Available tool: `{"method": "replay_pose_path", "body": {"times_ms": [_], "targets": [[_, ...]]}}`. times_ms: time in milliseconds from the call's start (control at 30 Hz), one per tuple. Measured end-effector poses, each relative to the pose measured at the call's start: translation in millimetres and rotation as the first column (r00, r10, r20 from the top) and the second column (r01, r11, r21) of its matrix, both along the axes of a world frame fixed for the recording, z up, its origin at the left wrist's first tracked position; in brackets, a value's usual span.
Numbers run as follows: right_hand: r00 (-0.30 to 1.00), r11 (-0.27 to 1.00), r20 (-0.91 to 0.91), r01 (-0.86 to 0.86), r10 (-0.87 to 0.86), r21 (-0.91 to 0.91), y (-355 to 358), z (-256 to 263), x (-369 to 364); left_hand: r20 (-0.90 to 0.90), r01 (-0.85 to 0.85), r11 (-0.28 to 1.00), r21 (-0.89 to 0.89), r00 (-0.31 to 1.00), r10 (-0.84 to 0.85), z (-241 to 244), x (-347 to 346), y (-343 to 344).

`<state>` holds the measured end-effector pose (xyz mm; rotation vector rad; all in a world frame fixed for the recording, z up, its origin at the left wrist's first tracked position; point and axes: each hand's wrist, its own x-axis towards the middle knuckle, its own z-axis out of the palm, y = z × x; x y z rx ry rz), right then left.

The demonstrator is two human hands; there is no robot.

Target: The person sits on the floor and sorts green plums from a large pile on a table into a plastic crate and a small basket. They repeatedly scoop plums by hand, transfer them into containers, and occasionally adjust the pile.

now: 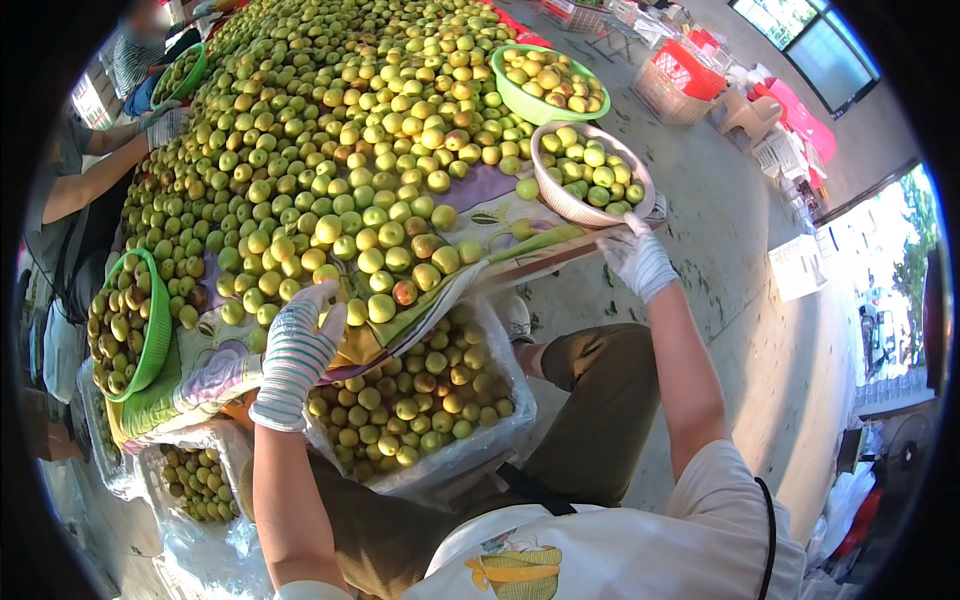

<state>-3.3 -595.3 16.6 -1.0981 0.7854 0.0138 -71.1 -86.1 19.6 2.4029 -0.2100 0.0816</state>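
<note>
Green and reddish jujube-like fruits (pixel 371 260) cover a table spread with a patterned cloth (pixel 480 187). My left hand (pixel 296 352), in a striped knit glove, is over the cloth's front edge beside loose fruits; its fingers are slightly bent, and whether it holds a fruit cannot be told. My right hand (pixel 637 251), gloved alike, is at the table's right corner, fingers spread, just below the rim of a pale pink basket (pixel 550 180) of green fruits. Whether it touches the rim is unclear. Behind that basket stands a green basket (pixel 525 105) of yellower, reddish fruits.
A plastic-lined crate (pixel 517 375) of fruits stands under the table edge before my knees, with another lined crate (pixel 240 450) to its left. A green basket (pixel 159 330) sits at the left corner. Other people's gloved hands (pixel 166 127) are at the left side. Stacked crates (pixel 679 79) stand back right.
</note>
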Motion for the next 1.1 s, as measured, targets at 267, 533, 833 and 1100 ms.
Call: {"method": "replay_pose_path", "body": {"times_ms": [267, 533, 833, 1100], "targets": [[0.997, 0.979, -0.016, 0.077, -0.075, 0.191, -11.9, -24.3, 48.8, -0.041, 0.042, 0.999, -0.002, 0.998, -0.042, 1.1, 3.6, -17.8], [0.992, 0.958, 0.007, 0.122, -0.128, 0.259, -2.1, -17.0, 54.5, -0.104, 0.096, 0.994, 0.046, 0.991, -0.09, 8.7, 8.7, -30.8], [0.993, 0.997, 0.114, -0.008, -0.001, 0.075, 22.8, 27.6, 3.3, -0.237, 0.041, 0.98, -0.196, 0.968, -0.088, 14.8, 9.8, -31.8], [0.929, 0.945, 0.178, -0.313, 0.325, -0.093, 100.7, 22.0, -60.9, -0.389, -0.29, 0.261, -0.921, 0.715, -0.58, 23.1, -2.8, -98.0]]}}
